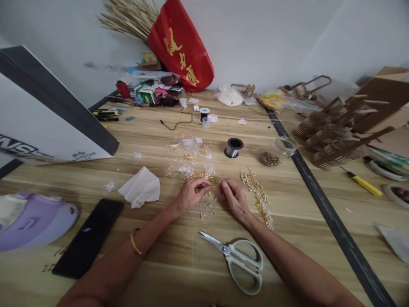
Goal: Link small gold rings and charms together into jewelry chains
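Pale wall [265, 42] backs a wooden desk [179, 264], where a box [51, 115], cut off at left, shows "NS" and smaller, blurred lettering; gold characters [182, 60] mark a red bag [200, 53]. Handwritten figures [47, 268] are partly covered by a phone [87, 238]. The left hand [191, 194] has its fingers narrowed over mid-desk beads [198, 175], some hidden; the right hand [235, 198] curls beside a small ring [218, 181]. Whether either grips anything cannot be told. A chain [208, 215] lies nearer the scissors [239, 262].
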`<action>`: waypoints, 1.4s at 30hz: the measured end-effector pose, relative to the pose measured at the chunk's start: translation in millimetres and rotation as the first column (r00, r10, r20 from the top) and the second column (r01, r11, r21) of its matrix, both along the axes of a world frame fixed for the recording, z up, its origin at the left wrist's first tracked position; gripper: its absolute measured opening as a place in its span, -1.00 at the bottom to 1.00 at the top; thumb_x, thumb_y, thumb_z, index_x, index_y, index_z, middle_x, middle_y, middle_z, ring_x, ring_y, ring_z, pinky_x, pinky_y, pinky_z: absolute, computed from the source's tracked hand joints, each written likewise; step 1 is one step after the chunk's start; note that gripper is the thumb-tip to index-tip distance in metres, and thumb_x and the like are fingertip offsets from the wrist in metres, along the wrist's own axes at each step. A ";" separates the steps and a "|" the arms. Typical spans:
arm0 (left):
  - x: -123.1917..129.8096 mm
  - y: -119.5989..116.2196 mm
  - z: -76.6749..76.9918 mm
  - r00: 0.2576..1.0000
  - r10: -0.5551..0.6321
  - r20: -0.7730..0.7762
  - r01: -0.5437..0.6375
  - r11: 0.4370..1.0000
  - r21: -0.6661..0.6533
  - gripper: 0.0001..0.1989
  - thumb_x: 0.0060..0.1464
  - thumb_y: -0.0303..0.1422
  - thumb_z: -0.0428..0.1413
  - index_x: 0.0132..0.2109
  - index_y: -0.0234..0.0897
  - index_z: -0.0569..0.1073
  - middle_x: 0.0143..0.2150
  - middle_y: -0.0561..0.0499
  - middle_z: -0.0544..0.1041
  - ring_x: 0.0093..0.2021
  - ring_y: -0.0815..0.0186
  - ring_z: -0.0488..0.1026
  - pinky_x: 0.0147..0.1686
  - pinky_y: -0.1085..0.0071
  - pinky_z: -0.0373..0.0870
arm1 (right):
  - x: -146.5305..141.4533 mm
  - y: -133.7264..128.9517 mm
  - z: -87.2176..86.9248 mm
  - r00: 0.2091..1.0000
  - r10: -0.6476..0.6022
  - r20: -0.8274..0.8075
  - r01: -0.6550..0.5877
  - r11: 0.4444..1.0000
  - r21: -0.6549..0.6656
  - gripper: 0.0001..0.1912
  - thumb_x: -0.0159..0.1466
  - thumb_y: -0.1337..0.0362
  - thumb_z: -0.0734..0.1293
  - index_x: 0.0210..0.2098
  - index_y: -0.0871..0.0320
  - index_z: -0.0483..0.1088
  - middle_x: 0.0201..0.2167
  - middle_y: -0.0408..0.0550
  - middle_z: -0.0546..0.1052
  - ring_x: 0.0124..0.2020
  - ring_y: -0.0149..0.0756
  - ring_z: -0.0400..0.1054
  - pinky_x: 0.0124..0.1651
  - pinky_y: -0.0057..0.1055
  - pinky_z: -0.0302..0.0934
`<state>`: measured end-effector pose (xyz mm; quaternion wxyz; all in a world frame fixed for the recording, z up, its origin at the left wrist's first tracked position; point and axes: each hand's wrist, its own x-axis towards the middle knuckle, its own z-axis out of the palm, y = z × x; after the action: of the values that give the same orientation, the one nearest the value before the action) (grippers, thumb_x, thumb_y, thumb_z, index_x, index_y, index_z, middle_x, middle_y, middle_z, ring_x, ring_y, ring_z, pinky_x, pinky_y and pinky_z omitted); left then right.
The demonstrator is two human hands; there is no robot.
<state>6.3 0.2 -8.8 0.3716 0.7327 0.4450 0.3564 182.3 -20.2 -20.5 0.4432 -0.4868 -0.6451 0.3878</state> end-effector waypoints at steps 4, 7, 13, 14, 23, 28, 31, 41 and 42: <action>-3.6 0.5 -0.8 0.986 -0.012 -0.166 0.038 0.987 0.155 -0.87 0.05 -0.50 0.06 -0.27 -0.31 0.50 -0.31 -0.03 0.57 -0.30 0.34 0.49 -0.26 0.45 0.39 | 0.8 -0.1 -1.3 0.995 -0.060 -0.074 0.061 0.998 0.009 -0.60 0.31 0.02 0.09 -0.47 0.18 0.27 -0.60 -0.17 0.25 -0.56 -0.42 0.12 -0.49 -0.47 0.04; -8.7 1.3 3.9 0.957 -0.057 -0.285 0.124 0.967 0.223 -0.81 0.10 -0.51 0.01 -0.22 -0.28 0.50 -0.25 -0.04 0.56 -0.24 0.33 0.48 -0.20 0.43 0.37 | 1.2 0.1 -1.2 0.989 -0.067 -0.132 0.067 0.998 -0.004 -0.60 0.30 0.02 0.10 -0.48 0.18 0.27 -0.62 -0.19 0.23 -0.58 -0.43 0.11 -0.52 -0.48 0.03; -11.7 0.4 15.5 0.878 -0.088 -0.471 0.209 0.955 0.212 -0.77 0.12 -0.50 -0.03 -0.18 -0.28 0.51 -0.27 -0.06 0.55 -0.26 0.29 0.47 -0.23 0.42 0.34 | 1.0 0.9 0.4 0.930 -0.093 -0.355 0.069 0.994 -0.080 -0.61 0.25 -0.01 0.17 -0.49 0.16 0.28 -0.64 -0.20 0.25 -0.63 -0.46 0.11 -0.59 -0.50 0.05; -10.6 -0.1 15.7 0.882 -0.099 -0.461 0.206 0.960 0.188 -0.77 0.10 -0.51 -0.02 -0.19 -0.28 0.51 -0.27 -0.06 0.55 -0.26 0.30 0.47 -0.23 0.42 0.34 | 0.7 1.3 0.6 0.912 -0.095 -0.398 0.064 0.994 -0.091 -0.62 0.25 -0.01 0.17 -0.48 0.16 0.29 -0.64 -0.19 0.26 -0.64 -0.46 0.11 -0.61 -0.51 0.06; 3.1 -4.8 -3.5 0.970 -0.151 -0.189 0.123 0.980 -0.156 -0.74 -0.03 -0.41 0.09 -0.17 -0.34 0.55 -0.50 0.03 0.51 -0.50 0.41 0.35 -0.47 0.54 0.25 | -2.0 3.7 2.5 0.776 0.000 -0.630 -0.101 0.987 -0.124 -0.67 0.19 -0.01 0.24 -0.42 0.15 0.36 -0.60 -0.15 0.33 -0.62 -0.43 0.19 -0.55 -0.45 0.20; 10.1 -9.1 0.1 0.980 -0.197 0.002 0.187 0.926 -0.327 -0.82 -0.06 -0.37 0.11 -0.35 -0.41 0.54 -0.59 0.10 0.38 -0.55 0.46 0.26 -0.52 0.56 0.18 | -3.9 2.3 6.4 0.722 0.039 -0.691 -0.194 0.970 -0.149 -0.70 0.18 0.02 0.26 -0.39 0.15 0.37 -0.54 -0.12 0.38 -0.56 -0.40 0.25 -0.49 -0.44 0.22; 12.1 -10.2 0.5 0.979 -0.189 0.079 0.205 0.914 -0.350 -0.83 -0.07 -0.36 0.12 -0.45 -0.41 0.48 -0.56 0.08 0.39 -0.52 0.44 0.29 -0.50 0.55 0.20 | -6.2 0.9 8.5 0.689 0.034 -0.724 -0.230 0.958 -0.174 -0.71 0.18 0.03 0.27 -0.38 0.15 0.37 -0.50 -0.11 0.40 -0.53 -0.39 0.28 -0.46 -0.44 0.24; 15.1 -10.5 -6.3 0.960 -0.086 0.267 0.200 0.879 -0.434 -0.76 -0.16 -0.30 0.22 -0.48 -0.37 0.36 -0.55 0.06 0.42 -0.51 0.40 0.38 -0.46 0.49 0.32 | -10.4 -0.4 18.4 0.533 0.015 -0.846 -0.332 0.923 -0.193 -0.77 0.18 0.13 0.30 -0.38 0.18 0.42 -0.50 -0.12 0.42 -0.53 -0.44 0.27 -0.49 -0.50 0.24; 15.3 -10.4 -7.0 0.953 -0.066 0.296 0.197 0.877 -0.439 -0.75 -0.18 -0.30 0.24 -0.46 -0.36 0.34 -0.54 0.06 0.42 -0.51 0.41 0.38 -0.46 0.49 0.32 | -10.1 -0.3 19.1 0.530 0.014 -0.848 -0.330 0.924 -0.191 -0.78 0.18 0.14 0.31 -0.38 0.19 0.42 -0.50 -0.12 0.42 -0.53 -0.44 0.27 -0.49 -0.51 0.24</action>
<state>21.6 -10.2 -15.8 0.6165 0.5955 0.4107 0.3108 172.2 -20.5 -1.4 0.5666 -0.2431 -0.3278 0.7158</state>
